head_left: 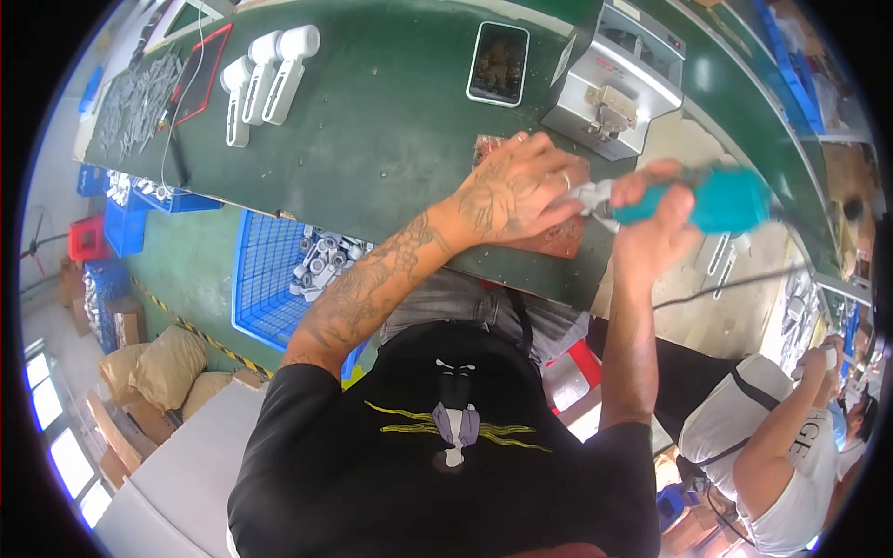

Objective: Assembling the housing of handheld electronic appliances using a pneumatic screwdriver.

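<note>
My right hand (659, 219) is closed around a teal electric screwdriver (730, 200), smeared by motion. Its pale grey nose points left, toward my left hand (521, 191). That hand is curled palm down over a reddish-brown board (558, 244) near the table's front edge. Its fingers bend under and press on something small and whitish near the tool's tip; what it is stays hidden. Beyond the hands stands a grey metal box-like machine (609, 93) with an open top, like a screw feeder.
Three white round-headed pieces with slotted handles (279, 79) lie on the green table (372, 121). A phone (499, 63) rests at the back. Grey strips (139, 102) pile up at the far left. Below is a blue crate (256, 279) of white parts. Another person (781, 446) sits at right.
</note>
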{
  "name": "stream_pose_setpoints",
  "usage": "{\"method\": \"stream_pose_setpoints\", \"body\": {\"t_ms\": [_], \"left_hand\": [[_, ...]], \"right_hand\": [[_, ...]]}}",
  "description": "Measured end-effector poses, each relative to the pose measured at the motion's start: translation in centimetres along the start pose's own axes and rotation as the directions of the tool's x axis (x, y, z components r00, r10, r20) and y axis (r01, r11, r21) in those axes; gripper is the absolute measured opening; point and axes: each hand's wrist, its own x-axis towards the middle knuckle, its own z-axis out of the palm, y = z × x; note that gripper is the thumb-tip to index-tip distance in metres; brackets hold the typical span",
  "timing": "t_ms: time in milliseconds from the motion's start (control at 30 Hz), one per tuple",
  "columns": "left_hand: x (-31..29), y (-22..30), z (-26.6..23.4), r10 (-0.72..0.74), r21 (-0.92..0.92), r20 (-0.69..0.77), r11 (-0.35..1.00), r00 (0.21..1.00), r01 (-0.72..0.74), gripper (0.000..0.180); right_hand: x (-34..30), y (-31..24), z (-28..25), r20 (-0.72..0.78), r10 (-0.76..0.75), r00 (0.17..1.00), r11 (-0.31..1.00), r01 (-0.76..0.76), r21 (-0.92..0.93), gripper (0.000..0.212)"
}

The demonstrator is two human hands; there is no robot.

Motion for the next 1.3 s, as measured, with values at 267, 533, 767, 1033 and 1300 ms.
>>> {"method": "stream_pose_setpoints", "body": {"t_ms": [267, 533, 767, 1033, 1300], "left_hand": [[-2.7, 2.6, -1.0, -0.023, 0.05, 0.012, 0.998, 1.0, 0.023, 0.03], [-7.5, -6.9, -8.2, -0.583, -0.112, -0.484, 0.781, 0.652, 0.615, 0.033], [-10.5, -14.7, -11.2, -0.515, 0.268, -0.547, 0.639, 0.66, 0.721, 0.033], [-10.2, -15.6, -10.8, -0.485, 0.302, -0.561, 0.635, 0.671, 0.711, 0.035], [-10.2, -15.5, -10.8, -0.485, 0.309, -0.584, 0.609, 0.651, 0.731, 0.031]], "right_hand": [[-4.9, -2.8, -5.3, -0.079, -0.066, 0.995, 0.967, 0.083, 0.239, 0.069], [-7.1, -2.4, -6.8, -0.124, -0.118, 0.985, 0.993, 0.113, -0.047, 0.075], [-6.4, -2.0, -5.5, -0.072, -0.058, 0.996, 0.997, 0.054, -0.057, 0.077], [-6.5, -1.7, -4.6, -0.044, -0.025, 0.999, 0.999, 0.023, -0.043, 0.078], [-6.5, -1.9, -4.4, -0.061, 0.011, 0.998, 1.0, -0.012, -0.022, 0.08]]}}
